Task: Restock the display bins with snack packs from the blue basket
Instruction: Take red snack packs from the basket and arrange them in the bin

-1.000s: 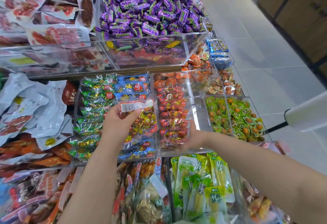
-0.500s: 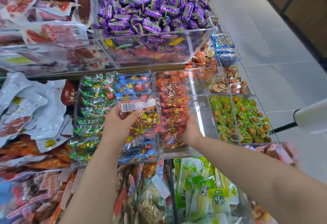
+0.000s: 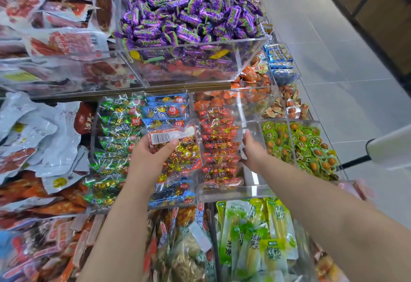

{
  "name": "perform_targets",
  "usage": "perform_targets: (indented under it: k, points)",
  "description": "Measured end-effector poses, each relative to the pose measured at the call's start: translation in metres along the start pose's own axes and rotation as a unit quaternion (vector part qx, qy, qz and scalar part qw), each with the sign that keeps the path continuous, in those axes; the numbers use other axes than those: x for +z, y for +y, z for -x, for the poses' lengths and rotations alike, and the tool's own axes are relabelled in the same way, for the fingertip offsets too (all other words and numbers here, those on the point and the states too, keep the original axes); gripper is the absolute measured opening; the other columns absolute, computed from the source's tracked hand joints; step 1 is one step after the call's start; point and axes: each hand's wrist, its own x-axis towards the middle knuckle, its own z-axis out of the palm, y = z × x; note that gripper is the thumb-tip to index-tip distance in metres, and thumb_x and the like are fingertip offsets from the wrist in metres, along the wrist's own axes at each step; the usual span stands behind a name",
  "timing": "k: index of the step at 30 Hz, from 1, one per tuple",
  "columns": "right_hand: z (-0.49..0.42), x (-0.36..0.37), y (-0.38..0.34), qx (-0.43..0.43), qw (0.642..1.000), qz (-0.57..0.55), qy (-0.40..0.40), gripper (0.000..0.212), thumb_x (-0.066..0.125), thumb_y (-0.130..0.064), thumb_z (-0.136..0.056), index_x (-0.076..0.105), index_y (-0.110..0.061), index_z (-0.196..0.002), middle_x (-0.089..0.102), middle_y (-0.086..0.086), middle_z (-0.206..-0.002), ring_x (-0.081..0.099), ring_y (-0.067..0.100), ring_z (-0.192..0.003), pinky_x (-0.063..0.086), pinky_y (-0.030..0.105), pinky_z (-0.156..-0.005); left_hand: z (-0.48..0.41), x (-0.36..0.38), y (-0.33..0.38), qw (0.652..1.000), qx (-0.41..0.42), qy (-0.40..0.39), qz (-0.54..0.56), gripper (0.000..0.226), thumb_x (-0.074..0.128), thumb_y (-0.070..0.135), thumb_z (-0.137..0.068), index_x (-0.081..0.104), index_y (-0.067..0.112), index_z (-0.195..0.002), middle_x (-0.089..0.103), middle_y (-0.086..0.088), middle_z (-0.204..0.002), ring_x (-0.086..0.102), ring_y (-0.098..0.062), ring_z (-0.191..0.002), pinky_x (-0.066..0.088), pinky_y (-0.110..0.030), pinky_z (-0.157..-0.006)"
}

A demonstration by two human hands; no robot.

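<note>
Head view: the left hand [image 3: 146, 159] grips a clear bag [image 3: 178, 150] of gold and red sweets, thumb across its barcode label. It holds the bag over the middle tier, above the blue packs [image 3: 166, 110] and just beside the red packs [image 3: 220, 148]. The right hand [image 3: 252, 150] lies with fairly straight fingers against the right side of the red row, and I see nothing held in it. The blue basket is not in sight.

What worries me is the grip. The film looks slick and the bag is held only near its top, so it may slide out and land on the blue packs or straddle a divider. A firm push from the right hand could also knock the overlapped red row askew. Packs might then spill onto the bare strip of the bin [image 3: 251, 189] beside it.

The clear bins are mostly full:
- Green packs [image 3: 115, 139] fill the left lane, with the blue packs beside them and the red ones after that.
- The next bin to the right holds egg packs [image 3: 300, 146], green with orange centres.
- The bin above is heaped with purple sweets [image 3: 189, 14].
- Tall green pouches [image 3: 255, 237] stand on the tier below.
</note>
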Motion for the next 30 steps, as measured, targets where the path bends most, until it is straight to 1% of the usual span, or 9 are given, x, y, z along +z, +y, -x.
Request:
perform_targets:
  k: [3, 8, 11, 14, 17, 21, 25, 29, 30]
  points:
    - [-0.007, 0.023, 0.005, -0.001, 0.999, -0.037, -0.037, 0.058, 0.027, -0.065, -0.092, 0.059, -0.022, -0.117, 0.067, 0.000, -0.096, 0.063, 0.018, -0.086, 0.049, 0.032, -0.065, -0.001, -0.005, 0.001, 1.000, -0.001, 0.001, 0.009, 0.017, 0.077, 0.032, -0.077, 0.066, 0.037, -0.089, 0.074, 0.006, -0.097, 0.069, -0.023, -0.097, 0.054, -0.050, -0.088]
    - [-0.015, 0.016, 0.000, -0.018, 0.998, 0.033, -0.055, 0.045, 0.032, -0.062, -0.093, 0.062, -0.028, -0.090, 0.066, -0.008, -0.081, 0.060, 0.012, -0.078, 0.042, 0.028, -0.058, -0.005, -0.009, 0.001, 1.000, 0.003, 0.001, 0.023, 0.018, 0.076, 0.026, -0.080, 0.068, 0.041, -0.085, 0.075, 0.009, -0.091, 0.071, -0.020, -0.090, 0.056, -0.052, -0.083]
    - [-0.025, 0.004, -0.010, -0.033, 0.999, 0.012, -0.031, 0.037, 0.035, -0.053, -0.096, 0.056, -0.025, -0.110, 0.058, -0.007, -0.099, 0.054, 0.015, -0.108, 0.049, 0.034, -0.077, -0.008, -0.008, 0.002, 1.000, -0.002, 0.003, 0.018, 0.020, 0.077, 0.029, -0.079, 0.067, 0.047, -0.081, 0.075, 0.010, -0.091, 0.070, -0.023, -0.093, 0.055, -0.056, -0.085]
    - [-0.036, 0.009, -0.024, -0.031, 0.999, -0.042, 0.004, 0.060, 0.032, -0.053, -0.097, 0.029, -0.019, -0.146, 0.042, 0.001, -0.143, 0.041, 0.021, -0.130, 0.034, 0.040, -0.105, -0.008, -0.009, 0.002, 0.999, -0.009, 0.003, 0.031, 0.021, 0.081, 0.035, -0.072, 0.069, 0.045, -0.085, 0.075, 0.005, -0.096, 0.070, -0.028, -0.096, 0.053, -0.060, -0.086]
    - [-0.040, 0.024, -0.033, -0.054, 0.997, -0.029, -0.038, 0.059, 0.029, -0.055, -0.096, 0.043, -0.018, -0.139, 0.058, 0.007, -0.127, 0.059, 0.021, -0.101, 0.046, 0.035, -0.085, -0.008, -0.010, 0.001, 0.999, -0.016, 0.005, 0.050, 0.024, 0.081, 0.034, -0.071, 0.069, 0.038, -0.091, 0.075, 0.000, -0.098, 0.070, -0.029, -0.097, 0.051, -0.061, -0.088]
    - [-0.038, 0.024, -0.037, -0.055, 0.997, 0.033, -0.049, 0.061, 0.026, -0.059, -0.096, 0.039, -0.021, -0.141, 0.046, 0.005, -0.142, 0.047, 0.023, -0.122, 0.034, 0.042, -0.103, -0.009, -0.009, 0.000, 0.998, -0.027, 0.006, 0.062, 0.030, 0.079, 0.029, -0.073, 0.066, 0.028, -0.100, 0.076, -0.001, -0.098, 0.070, -0.028, -0.097, 0.052, -0.057, -0.090]
    - [-0.023, 0.012, -0.041, -0.087, 0.993, 0.071, 0.043, 0.056, 0.028, -0.049, -0.099, 0.033, -0.017, -0.144, 0.040, 0.007, -0.145, 0.043, 0.025, -0.125, 0.031, 0.044, -0.110, -0.003, -0.006, 0.004, 0.993, -0.049, -0.003, 0.109, 0.038, 0.073, 0.031, -0.080, 0.060, 0.016, -0.113, 0.076, -0.002, -0.097, 0.070, -0.024, -0.096, 0.052, -0.051, -0.092]
    - [0.025, 0.001, -0.028, -0.197, 0.979, 0.005, 0.049, 0.027, 0.043, -0.031, -0.098, 0.056, -0.014, -0.115, 0.060, 0.007, -0.117, 0.057, 0.023, -0.109, 0.045, 0.042, -0.100, 0.018, 0.001, 0.013, 0.978, -0.087, -0.078, 0.173, 0.080, 0.073, 0.035, -0.068, 0.045, 0.006, -0.137, 0.059, -0.014, -0.134, 0.053, -0.030, -0.126, 0.039, -0.057, -0.107]
    - [0.042, -0.002, -0.021, -0.214, 0.976, -0.018, 0.027, 0.020, 0.047, -0.028, -0.097, 0.060, -0.015, -0.105, 0.065, 0.007, -0.107, 0.061, 0.021, -0.101, 0.049, 0.038, -0.092, 0.025, 0.005, 0.012, 0.975, -0.091, -0.101, 0.175, 0.076, 0.072, 0.032, -0.072, 0.044, 0.008, -0.138, 0.056, -0.011, -0.136, 0.052, -0.026, -0.127, 0.041, -0.054, -0.106]
